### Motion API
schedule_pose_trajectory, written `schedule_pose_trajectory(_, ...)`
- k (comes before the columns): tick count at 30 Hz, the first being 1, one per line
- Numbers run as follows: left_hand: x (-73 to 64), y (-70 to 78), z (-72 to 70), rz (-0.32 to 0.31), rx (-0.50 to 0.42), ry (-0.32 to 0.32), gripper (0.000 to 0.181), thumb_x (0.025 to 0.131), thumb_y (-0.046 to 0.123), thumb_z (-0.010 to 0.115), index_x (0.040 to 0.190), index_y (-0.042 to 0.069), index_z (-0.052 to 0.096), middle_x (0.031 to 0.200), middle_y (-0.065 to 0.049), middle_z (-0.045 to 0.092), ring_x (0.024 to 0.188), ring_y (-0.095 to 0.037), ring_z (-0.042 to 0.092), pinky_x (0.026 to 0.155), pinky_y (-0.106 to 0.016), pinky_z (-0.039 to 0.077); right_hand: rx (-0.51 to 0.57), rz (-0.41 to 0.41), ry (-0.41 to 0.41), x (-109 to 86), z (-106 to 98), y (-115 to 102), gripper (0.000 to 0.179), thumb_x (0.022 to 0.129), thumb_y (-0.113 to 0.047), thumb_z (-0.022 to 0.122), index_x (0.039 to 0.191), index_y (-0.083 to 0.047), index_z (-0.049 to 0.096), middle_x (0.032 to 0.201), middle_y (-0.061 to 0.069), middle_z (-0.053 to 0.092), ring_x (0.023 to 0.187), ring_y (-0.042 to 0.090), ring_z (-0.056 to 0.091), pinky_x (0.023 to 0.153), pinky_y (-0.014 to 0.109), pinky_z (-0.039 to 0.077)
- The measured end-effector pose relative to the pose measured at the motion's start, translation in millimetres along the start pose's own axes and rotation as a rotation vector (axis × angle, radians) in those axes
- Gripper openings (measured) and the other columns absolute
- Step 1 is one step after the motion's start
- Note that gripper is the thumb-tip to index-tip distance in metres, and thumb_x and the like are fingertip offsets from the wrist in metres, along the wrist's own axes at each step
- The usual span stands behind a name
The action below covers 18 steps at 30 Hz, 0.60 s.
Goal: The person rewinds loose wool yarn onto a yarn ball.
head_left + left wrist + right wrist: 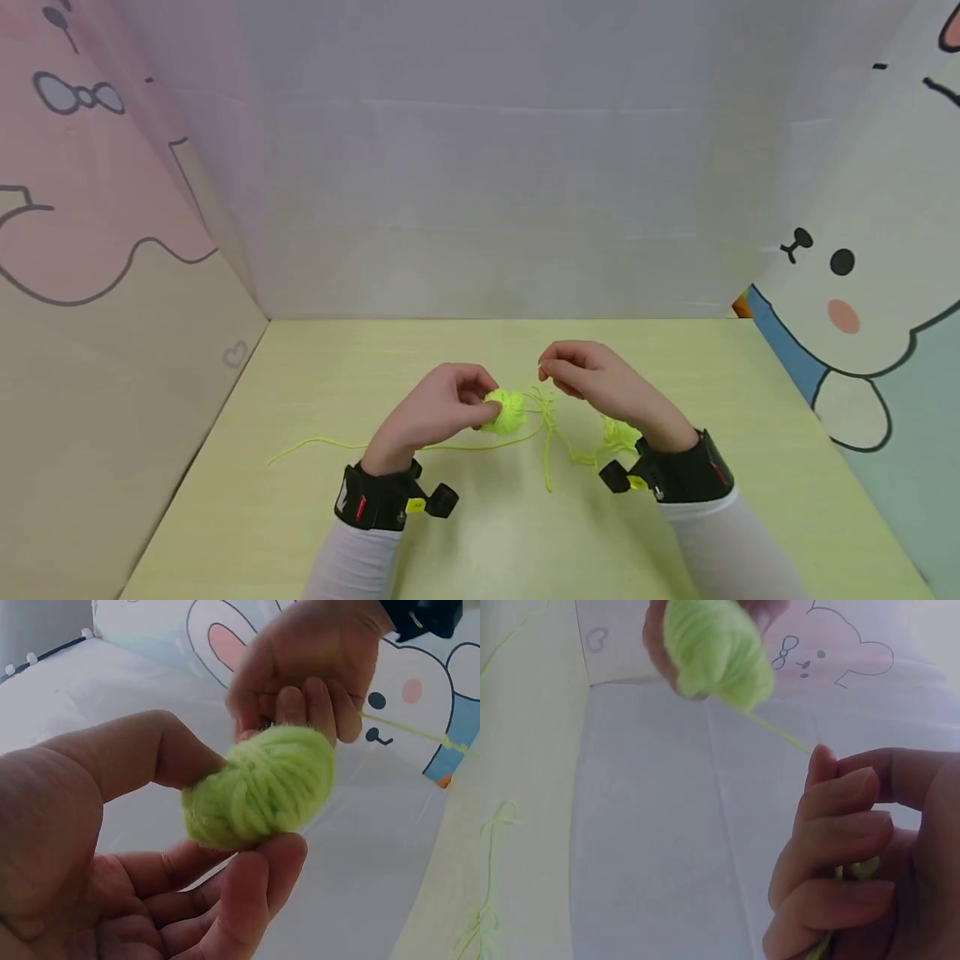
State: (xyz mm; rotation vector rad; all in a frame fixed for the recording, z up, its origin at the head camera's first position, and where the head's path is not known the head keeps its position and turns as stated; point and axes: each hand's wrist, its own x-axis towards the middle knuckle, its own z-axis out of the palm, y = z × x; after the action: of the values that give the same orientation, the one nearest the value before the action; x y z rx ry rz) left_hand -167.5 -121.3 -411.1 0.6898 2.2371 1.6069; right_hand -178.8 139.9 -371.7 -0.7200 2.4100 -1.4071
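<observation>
A small ball of neon yellow-green yarn (pixel 507 413) is held in my left hand (pixel 442 406), pinched between thumb and fingers. In the left wrist view the wound ball (pixel 262 787) appears oval, its strands wrapped side by side. My right hand (pixel 600 379) is raised just right of the ball, fingers curled. From the ball a taut yarn strand (pixel 776 733) runs to the right hand's pinched fingertips, as the right wrist view shows. More of the yarn passes behind that hand's curled fingers (pixel 836 832) at the palm.
Loose tangled yarn (pixel 550 417) lies on the pale wooden table (pixel 480 550) between the hands. A larger clump (pixel 619 433) sits partly behind the right wrist. One long yarn tail (pixel 315 440) stretches left. Printed curtains (pixel 480 208) enclose the back and sides.
</observation>
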Motion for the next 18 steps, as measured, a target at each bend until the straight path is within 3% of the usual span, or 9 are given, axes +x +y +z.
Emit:
schedule_pose_trajectory(8,3.6,-3.6,2.8,-0.014,0.142,0.185,0.007,0.084,0.019,0.072,0.090,0.021,0.070,0.078,0.001,0.067,0.067,-0.016,0.060,0.057,-0.031,0.048,-0.157,-0.058,0.101,-19.6,21,-23,0.017,0.105,-0.026,0.052,0.099,-0.025,0.068,0.073,0.000,0.056,0.055,0.016,0.045,0.050,0.028,0.037)
schedule_pose_trajectory(13,3.9,-1.5,2.4,-0.009,0.121,0.302,0.007,0.082,0.018,0.073,0.088,0.020,0.069,0.078,0.000,0.066,0.068,-0.018,0.059,0.055,-0.032,0.049,-0.193,-0.053,0.213,-27.0,33,-23,0.017,0.105,-0.029,0.051,0.100,-0.027,0.068,0.071,-0.001,0.057,0.050,0.014,0.044,0.048,0.030,0.039)
schedule_pose_trajectory(18,3.8,-1.1,0.1,-0.013,0.095,0.362,0.008,0.083,0.017,0.072,0.090,0.018,0.069,0.081,-0.001,0.066,0.071,-0.018,0.060,0.058,-0.033,0.051,-0.143,-0.019,0.343,-27.6,40,-16,0.018,0.105,-0.030,0.052,0.099,-0.024,0.068,0.068,0.002,0.055,0.044,0.015,0.038,0.045,0.030,0.037)
